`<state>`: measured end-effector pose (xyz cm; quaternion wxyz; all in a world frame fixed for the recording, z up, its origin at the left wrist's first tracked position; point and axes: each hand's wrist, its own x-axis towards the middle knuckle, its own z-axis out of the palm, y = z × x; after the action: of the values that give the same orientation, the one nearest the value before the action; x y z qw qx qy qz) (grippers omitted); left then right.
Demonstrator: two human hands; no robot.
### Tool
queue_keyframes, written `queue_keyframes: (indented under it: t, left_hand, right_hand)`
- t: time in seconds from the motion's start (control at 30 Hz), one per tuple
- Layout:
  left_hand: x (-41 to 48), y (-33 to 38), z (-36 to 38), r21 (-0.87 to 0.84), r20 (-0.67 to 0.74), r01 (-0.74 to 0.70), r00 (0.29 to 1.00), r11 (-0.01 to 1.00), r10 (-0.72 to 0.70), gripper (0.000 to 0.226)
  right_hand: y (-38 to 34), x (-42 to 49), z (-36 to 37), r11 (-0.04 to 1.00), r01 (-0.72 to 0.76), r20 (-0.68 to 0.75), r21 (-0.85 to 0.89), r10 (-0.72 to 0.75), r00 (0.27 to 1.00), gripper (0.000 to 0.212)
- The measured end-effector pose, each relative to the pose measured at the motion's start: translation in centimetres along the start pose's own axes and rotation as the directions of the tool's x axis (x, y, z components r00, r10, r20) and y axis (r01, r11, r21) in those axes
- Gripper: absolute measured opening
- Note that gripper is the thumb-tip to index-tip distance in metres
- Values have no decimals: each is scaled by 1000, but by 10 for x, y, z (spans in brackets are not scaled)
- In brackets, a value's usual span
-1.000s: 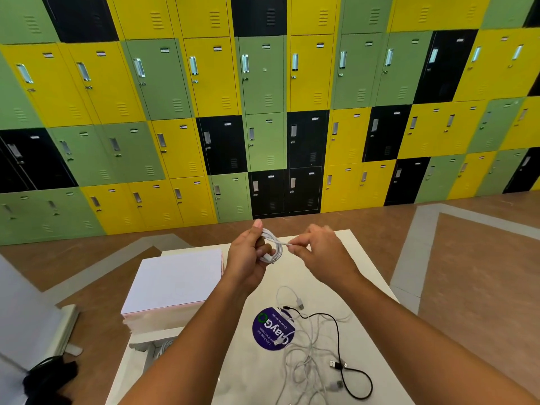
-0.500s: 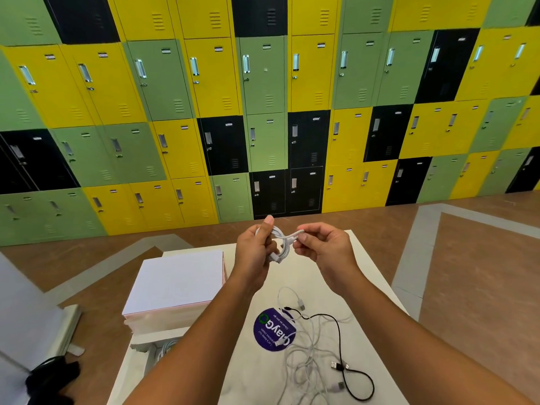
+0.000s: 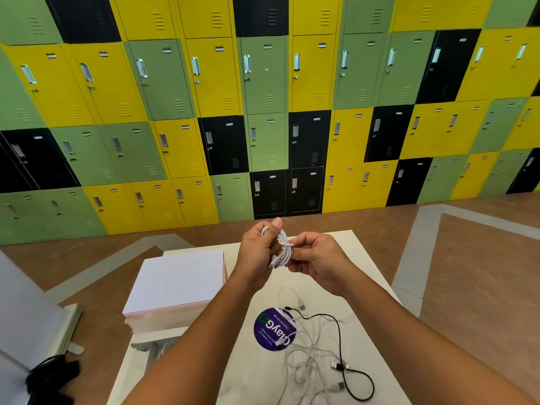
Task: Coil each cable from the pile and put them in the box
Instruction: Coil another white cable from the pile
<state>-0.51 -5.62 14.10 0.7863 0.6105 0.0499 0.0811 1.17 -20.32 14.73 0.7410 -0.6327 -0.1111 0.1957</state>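
Note:
My left hand [image 3: 257, 252] grips a small coil of white cable [image 3: 283, 249] above the far part of the white table [image 3: 368, 276], thumb up over the loops. My right hand [image 3: 317, 258] pinches the coil's side from the right, fingers curled against it. A pile of loose cables [image 3: 315, 352], several white and one black [image 3: 342, 349], lies on the table near me. The box [image 3: 152, 343] is at the table's left, partly under my left forearm, with white cable showing inside. Its white lid [image 3: 178, 280] rests beyond it.
A round purple sticker [image 3: 273, 330] sits on the table beside the pile. A wall of yellow, green and black lockers [image 3: 263, 112] stands behind. A dark object [image 3: 49, 378] lies on the brown floor at lower left, beside a white panel [image 3: 26, 314].
My right hand has moved in from pulling the cable end to closing on the coil's side. The coil now looks tighter and hangs more upright in my left hand.

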Motion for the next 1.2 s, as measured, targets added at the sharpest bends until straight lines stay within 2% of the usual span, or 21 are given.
queue_keyframes:
  t: [0.1,0.23,0.33,0.43,0.5,0.7,0.83,1.0,1.1,1.2]
  left_hand:
    - [1,-4,1,0,-34,0,999,1000,0,29]
    - [3,-5,4,53,-125,-30,992,998,37,26]
    - [3,-5,10,139,-135,-99,984,985,118,25]
    - [4,-6,11,155,-153,-126,977,980,149,24]
    - [4,-9,11,121,-179,-119,974,986,139,26]
    - [3,-13,9,130,-306,-86,944,988,122,29]
    - [6,-16,2,164,-353,-69,927,984,124,26]
    - [8,-17,0,186,-404,-35,908,982,109,26]
    - [10,-16,0,154,-411,-12,909,988,75,26]
    - [11,-16,-2,173,-352,18,935,985,45,24]
  right_hand:
    - [-2,-1,-1,998,22,40,-65,-20,999,10]
    - [-3,-4,-1,992,-21,84,-124,32,996,32]
    - [0,-6,4,993,-43,107,-108,54,993,25]
    - [2,-4,9,983,-20,84,-183,36,996,26]
    - [2,-2,11,976,-23,77,-218,41,996,20]
    - [-4,-1,10,947,-26,48,-321,44,998,20]
    - [-5,1,6,932,-80,-32,-355,74,997,32]
    - [-4,-3,13,918,-68,31,-391,87,996,16]
    - [-4,-5,11,915,-37,58,-403,66,996,17]
    - [-3,-6,7,893,-24,19,-450,37,999,21]
